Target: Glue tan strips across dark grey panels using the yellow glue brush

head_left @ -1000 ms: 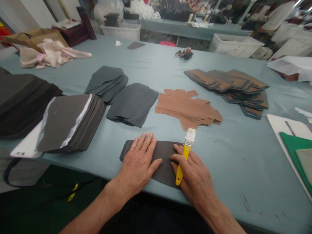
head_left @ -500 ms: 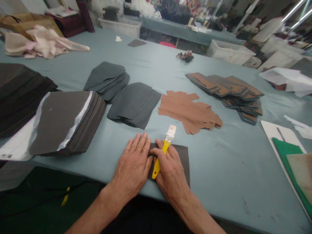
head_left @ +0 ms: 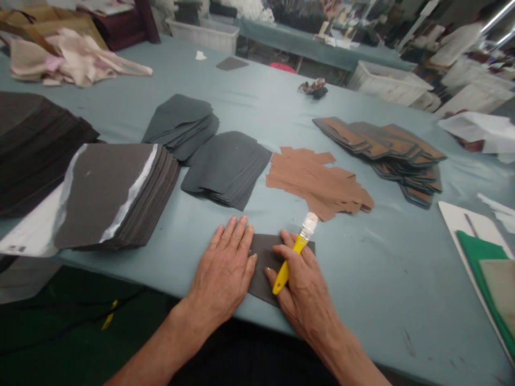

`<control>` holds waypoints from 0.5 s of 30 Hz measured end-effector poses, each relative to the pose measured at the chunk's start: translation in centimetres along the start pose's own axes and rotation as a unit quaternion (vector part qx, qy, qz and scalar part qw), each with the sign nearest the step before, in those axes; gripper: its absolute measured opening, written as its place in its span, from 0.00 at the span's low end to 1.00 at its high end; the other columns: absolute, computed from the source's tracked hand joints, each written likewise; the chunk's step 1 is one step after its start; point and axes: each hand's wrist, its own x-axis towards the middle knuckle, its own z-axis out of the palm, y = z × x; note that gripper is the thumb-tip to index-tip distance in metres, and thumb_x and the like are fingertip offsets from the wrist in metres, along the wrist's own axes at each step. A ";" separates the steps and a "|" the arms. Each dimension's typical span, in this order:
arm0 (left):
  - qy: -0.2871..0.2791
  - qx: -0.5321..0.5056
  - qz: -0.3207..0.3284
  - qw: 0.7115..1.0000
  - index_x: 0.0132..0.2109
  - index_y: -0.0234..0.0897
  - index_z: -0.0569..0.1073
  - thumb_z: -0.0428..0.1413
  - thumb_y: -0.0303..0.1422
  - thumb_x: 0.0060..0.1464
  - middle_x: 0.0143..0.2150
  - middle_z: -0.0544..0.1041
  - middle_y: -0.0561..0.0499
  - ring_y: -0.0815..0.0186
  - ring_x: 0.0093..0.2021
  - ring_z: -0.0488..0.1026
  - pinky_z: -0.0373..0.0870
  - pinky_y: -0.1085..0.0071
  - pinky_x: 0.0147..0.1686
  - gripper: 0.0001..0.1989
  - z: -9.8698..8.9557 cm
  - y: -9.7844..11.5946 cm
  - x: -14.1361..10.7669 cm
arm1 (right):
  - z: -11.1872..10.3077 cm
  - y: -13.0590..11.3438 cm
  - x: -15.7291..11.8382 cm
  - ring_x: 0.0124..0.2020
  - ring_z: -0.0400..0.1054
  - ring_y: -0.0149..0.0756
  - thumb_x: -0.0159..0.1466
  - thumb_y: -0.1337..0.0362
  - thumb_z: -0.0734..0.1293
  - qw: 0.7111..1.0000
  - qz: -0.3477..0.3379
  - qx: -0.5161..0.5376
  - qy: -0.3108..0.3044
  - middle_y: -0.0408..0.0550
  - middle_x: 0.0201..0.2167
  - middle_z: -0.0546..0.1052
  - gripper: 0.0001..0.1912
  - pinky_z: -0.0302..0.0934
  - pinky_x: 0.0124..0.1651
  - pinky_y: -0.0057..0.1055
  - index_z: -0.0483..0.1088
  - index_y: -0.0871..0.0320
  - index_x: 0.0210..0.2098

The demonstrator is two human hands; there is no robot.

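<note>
The left hand (head_left: 219, 273) lies open and flat, fingers spread, pressing a dark grey sheet (head_left: 261, 279) against the blue-grey bench (head_left: 402, 311), close to its near edge. The right hand (head_left: 303, 292) closes around the yellow handle (head_left: 287, 269) of a paintbrush (head_left: 300, 249), its white-caked bristles (head_left: 309, 224) pointing far, with the lower fingers resting on the sheet. The sheet looks thin, light and limp, likely to slip or curl, so it seems best taken by an exposed edge or pinned under a palm. The brush looks light and easy to hold by its handle. To the left, a small label (head_left: 16, 249) on white backing beneath a stack of dark sheets (head_left: 108, 193) shows print too small to read.
</note>
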 end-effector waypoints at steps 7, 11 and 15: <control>-0.014 -0.015 -0.011 1.000 0.72 0.25 0.64 0.44 0.36 0.74 0.76 0.62 0.34 0.45 0.77 0.58 0.62 0.44 0.72 0.27 0.1 0.1 -0.1 | -1.8 1.9 -2.4 0.69 0.65 0.56 0.73 0.59 0.65 0.999 0.026 -0.035 0.015 0.65 0.68 0.70 0.15 0.67 0.63 0.60 0.66 0.56 0.56; -0.030 0.001 -0.033 0.999 0.73 0.28 0.63 0.47 0.45 0.73 0.76 0.61 0.35 0.43 0.76 0.58 0.60 0.40 0.72 0.31 -0.7 0.5 -0.2 | -2.4 2.3 -2.6 0.65 0.68 0.59 0.74 0.56 0.64 0.998 0.011 -0.047 0.045 0.68 0.67 0.71 0.15 0.66 0.61 0.61 0.67 0.57 0.56; -0.018 -0.025 -0.042 0.999 0.72 0.29 0.64 0.47 0.51 0.72 0.77 0.60 0.34 0.39 0.77 0.56 0.58 0.34 0.71 0.35 -2.8 2.3 -0.6 | -5.0 2.2 -2.7 0.63 0.71 0.57 0.72 0.56 0.66 0.996 0.045 0.010 0.080 0.63 0.68 0.71 0.17 0.69 0.58 0.55 0.67 0.54 0.58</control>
